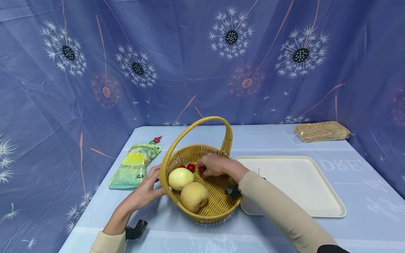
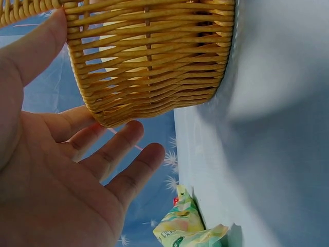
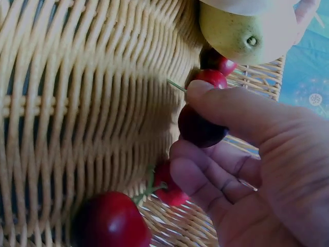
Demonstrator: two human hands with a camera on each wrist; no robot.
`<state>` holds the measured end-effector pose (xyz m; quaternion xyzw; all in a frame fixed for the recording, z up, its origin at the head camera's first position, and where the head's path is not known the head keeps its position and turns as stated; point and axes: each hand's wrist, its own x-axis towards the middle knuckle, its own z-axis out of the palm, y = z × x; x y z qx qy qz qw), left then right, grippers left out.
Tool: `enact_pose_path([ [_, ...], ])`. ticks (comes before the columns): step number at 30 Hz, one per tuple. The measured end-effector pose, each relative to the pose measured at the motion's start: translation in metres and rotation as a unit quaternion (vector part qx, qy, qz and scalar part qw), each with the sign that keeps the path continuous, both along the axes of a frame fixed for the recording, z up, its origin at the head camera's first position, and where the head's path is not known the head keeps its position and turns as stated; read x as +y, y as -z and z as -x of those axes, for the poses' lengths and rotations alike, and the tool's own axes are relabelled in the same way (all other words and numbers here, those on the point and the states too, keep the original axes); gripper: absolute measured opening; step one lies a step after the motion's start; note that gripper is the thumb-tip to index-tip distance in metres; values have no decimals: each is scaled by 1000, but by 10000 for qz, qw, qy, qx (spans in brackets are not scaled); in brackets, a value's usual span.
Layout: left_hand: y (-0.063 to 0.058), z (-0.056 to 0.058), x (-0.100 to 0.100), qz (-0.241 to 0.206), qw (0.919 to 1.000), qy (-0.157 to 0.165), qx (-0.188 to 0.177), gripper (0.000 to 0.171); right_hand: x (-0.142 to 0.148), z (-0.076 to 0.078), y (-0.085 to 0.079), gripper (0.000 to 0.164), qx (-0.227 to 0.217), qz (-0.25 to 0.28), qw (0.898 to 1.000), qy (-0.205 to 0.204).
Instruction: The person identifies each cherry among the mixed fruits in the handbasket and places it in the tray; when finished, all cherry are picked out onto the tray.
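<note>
A yellow wicker basket [image 1: 218,218] with a tall handle stands mid-table. My left hand [image 1: 143,193] holds its left side, thumb at the rim and fingers spread along the outside in the left wrist view. Inside the basket, my right hand [image 1: 215,165] pinches a dark red cherry [image 3: 201,127] with a thin green stem between thumb and fingers. More cherries lie around it, among them a large one [image 3: 113,221] close to the right wrist camera. A pale yellow-green round fruit [image 1: 181,178] and a yellow pear-like fruit [image 1: 194,196] sit at the basket's left.
A white tray [image 1: 294,186] lies right of the basket, partly behind my right sleeve; a cherry stem [image 1: 259,172] shows at its left. A green-yellow bag [image 1: 134,167] and wrapped lollipops [image 1: 157,139] are on the left. A packet of brown food [image 1: 322,132] lies at the back right.
</note>
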<state>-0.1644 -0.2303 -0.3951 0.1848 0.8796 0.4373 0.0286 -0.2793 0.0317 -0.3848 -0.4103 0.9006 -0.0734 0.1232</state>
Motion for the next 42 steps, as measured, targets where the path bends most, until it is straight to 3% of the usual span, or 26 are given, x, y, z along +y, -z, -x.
enact_pose_path([
  [12, 2, -1, -2, 31, 10000, 3, 62, 62, 11, -9, -28, 38, -308, 687, 9967, 294],
  [24, 2, -2, -2, 11, 10000, 3, 57, 62, 34, -27, -54, 35, 44, 1516, 9883, 157],
  [30, 1, -2, -1, 67, 9999, 23, 110, 62, 48, -36, -61, 35, 224, 1709, 9847, 253],
  [42, 0, -1, 0, 77, 9999, 38, 104, 63, 92, -58, -66, 35, 139, 2219, 9735, 538],
])
